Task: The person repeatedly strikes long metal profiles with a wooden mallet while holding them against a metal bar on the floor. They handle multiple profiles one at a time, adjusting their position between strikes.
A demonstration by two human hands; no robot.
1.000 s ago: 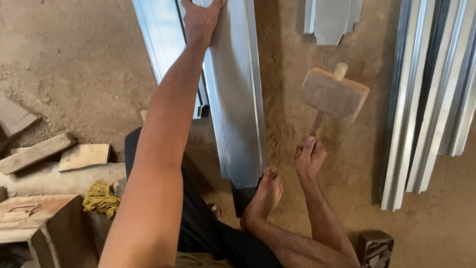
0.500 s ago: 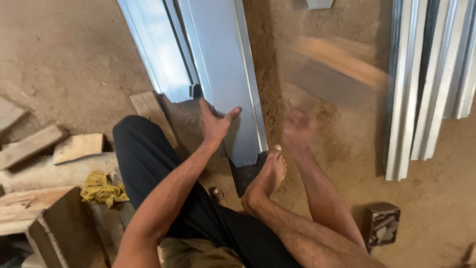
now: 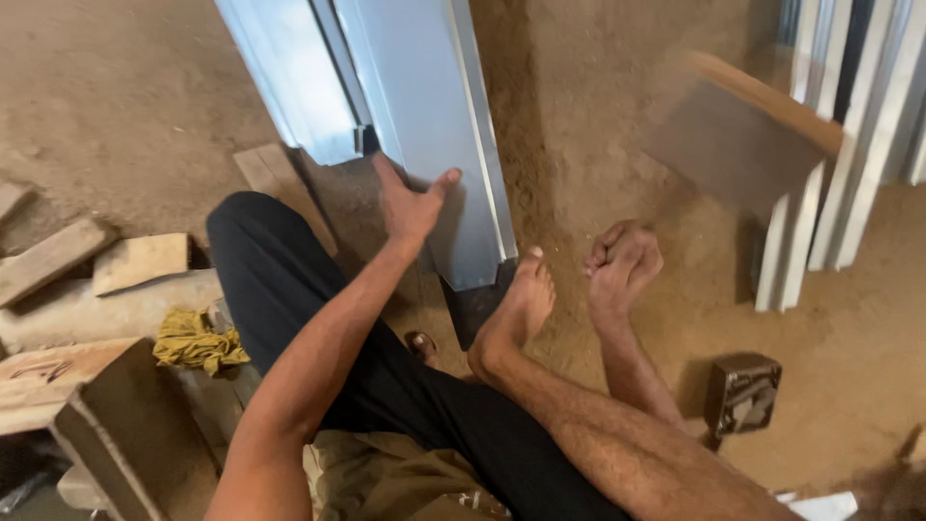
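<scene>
Your left hand (image 3: 410, 203) lies flat, fingers spread, on the bent metal sheet (image 3: 424, 125) on the dirt floor (image 3: 125, 116). Your right hand (image 3: 622, 265) is a tight fist around the handle of the blurry wooden mallet (image 3: 748, 135), beside your bare foot (image 3: 516, 314).

Wooden mallet (image 3: 748, 145) now swung up, blurred; left hand (image 3: 410, 205) down from far sheet end

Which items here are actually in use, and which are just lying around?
In use:
- left hand, flat on the folded metal sheet
- right hand, fist shut on the handle of the blurred wooden mallet
- bare foot at the sheet's near end

Lying about:
- wood offcuts
- yellow rag
- metal profiles at right
- small dark block
</scene>
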